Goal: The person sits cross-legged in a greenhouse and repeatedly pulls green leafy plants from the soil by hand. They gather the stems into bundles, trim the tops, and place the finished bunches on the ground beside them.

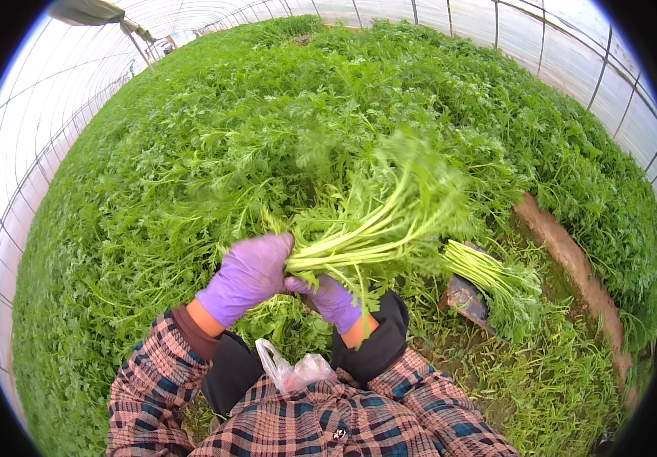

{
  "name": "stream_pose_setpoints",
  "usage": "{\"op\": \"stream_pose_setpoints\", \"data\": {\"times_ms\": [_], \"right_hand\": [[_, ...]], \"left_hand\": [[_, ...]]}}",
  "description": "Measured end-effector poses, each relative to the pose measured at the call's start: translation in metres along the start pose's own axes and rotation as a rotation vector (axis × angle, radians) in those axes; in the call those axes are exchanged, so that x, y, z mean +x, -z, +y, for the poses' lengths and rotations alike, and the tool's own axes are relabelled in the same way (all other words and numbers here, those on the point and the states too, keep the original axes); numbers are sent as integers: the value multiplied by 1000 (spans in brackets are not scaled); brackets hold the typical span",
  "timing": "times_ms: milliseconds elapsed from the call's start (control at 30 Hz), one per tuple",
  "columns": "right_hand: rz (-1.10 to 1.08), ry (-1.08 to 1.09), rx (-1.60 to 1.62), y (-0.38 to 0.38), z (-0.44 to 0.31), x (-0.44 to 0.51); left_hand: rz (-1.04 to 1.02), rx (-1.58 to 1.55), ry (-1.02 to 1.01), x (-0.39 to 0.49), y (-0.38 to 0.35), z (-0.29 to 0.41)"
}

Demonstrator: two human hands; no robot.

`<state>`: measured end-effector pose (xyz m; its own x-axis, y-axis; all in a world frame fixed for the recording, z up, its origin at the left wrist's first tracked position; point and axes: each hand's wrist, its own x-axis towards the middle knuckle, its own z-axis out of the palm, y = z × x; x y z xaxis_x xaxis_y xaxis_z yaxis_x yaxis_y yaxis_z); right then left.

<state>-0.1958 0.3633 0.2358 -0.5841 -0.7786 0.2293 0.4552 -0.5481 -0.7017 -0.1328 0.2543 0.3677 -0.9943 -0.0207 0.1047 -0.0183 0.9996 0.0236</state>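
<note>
Both my hands wear purple gloves and meet in front of my knees. My left hand [251, 277] is closed at the cut end of a bunch of leafy green stems [362, 240], whose blurred tops point up and right. Just below the stem ends is my right hand [328, 300], its fingers partly hidden beneath the bunch; its grip cannot be made out. A second bunch of cut greens [477, 274] lies to the right, across a dark flat piece [468, 300] on the ground. A translucent plastic bag [300, 371] rests at my lap.
Dense leafy plants [162, 165] fill the ground ahead and to the left. A bare soil strip [574, 251] curves down the right side. Loose trimmings [488, 383] cover the ground at the lower right. Greenhouse film on curved metal ribs [605, 63] surrounds the plants.
</note>
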Motion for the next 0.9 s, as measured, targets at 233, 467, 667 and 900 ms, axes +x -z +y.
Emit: {"op": "stream_pose_setpoints", "data": {"times_ms": [233,467,667,900], "right_hand": [[-795,-160,-464,-14,-149,-57],[42,162,-878,9,-221,5],[-157,-525,-835,80,-167,40],[-27,-622,-911,88,-145,-5]], "left_hand": [[225,675,-220,13,1,-4],[363,695,-421,6,-10,24],[501,572,-497,-5,-2,23],[302,449,-250,3,-25,-23]]}}
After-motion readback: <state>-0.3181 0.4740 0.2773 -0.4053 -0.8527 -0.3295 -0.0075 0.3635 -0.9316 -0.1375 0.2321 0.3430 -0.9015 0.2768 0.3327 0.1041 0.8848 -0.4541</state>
